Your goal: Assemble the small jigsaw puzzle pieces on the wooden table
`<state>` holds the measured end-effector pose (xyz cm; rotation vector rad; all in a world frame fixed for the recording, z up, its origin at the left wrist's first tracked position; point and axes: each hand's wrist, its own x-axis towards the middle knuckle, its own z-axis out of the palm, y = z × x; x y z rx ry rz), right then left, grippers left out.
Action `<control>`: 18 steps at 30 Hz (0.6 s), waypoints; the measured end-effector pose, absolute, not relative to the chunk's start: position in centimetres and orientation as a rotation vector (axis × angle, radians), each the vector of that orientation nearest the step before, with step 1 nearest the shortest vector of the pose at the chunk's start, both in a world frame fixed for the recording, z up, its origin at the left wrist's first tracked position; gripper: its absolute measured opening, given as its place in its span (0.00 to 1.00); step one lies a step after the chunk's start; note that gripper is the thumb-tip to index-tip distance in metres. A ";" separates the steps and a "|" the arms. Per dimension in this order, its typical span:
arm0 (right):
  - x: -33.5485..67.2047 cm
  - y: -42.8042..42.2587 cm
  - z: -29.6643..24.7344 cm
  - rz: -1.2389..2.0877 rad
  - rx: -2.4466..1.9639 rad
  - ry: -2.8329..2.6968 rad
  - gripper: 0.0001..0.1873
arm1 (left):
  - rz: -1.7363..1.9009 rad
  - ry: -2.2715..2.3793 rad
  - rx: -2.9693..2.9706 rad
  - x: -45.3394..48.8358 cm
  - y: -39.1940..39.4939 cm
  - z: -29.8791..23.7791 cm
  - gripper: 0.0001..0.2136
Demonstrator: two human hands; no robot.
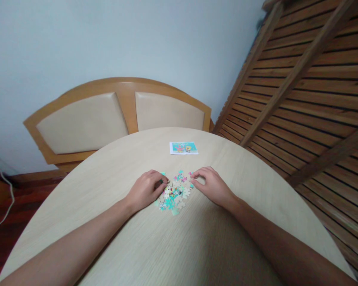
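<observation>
A loose heap of small jigsaw puzzle pieces (170, 202), mostly turquoise and pale with some pink and yellow, lies in the middle of the table. At its left edge is my left hand (147, 188), the fingers curled and thumb and index tips close together on what looks like a puzzle piece, mostly hidden. My right hand (211, 184) rests at the heap's right edge, thumb and index finger slightly apart. Just beside its fingertips are a pink piece and a turquoise one. Beyond the heap lies a picture card (184, 148) with a pink and a yellow cartoon figure on turquoise.
The round light-wood table (119, 254) fills the lower view. Behind it stands a wooden bench back with cream padded panels (83, 123) against a pale wall. A slatted wooden frame (304, 87) leans at the right. A white cable (8, 202) hangs at the far left.
</observation>
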<state>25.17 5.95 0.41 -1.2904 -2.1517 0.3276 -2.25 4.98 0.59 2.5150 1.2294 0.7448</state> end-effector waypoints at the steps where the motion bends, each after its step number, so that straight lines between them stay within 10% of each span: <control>1: 25.1 5.9 0.4 0.319 -1.284 -2.147 0.02 | 0.741 1.252 2.506 -2.3 5.0 0.6 0.05; 18: 24.5 5.1 0.8 0.130 -1.249 -2.239 0.05 | 0.839 1.346 2.444 -2.7 5.9 0.1 0.06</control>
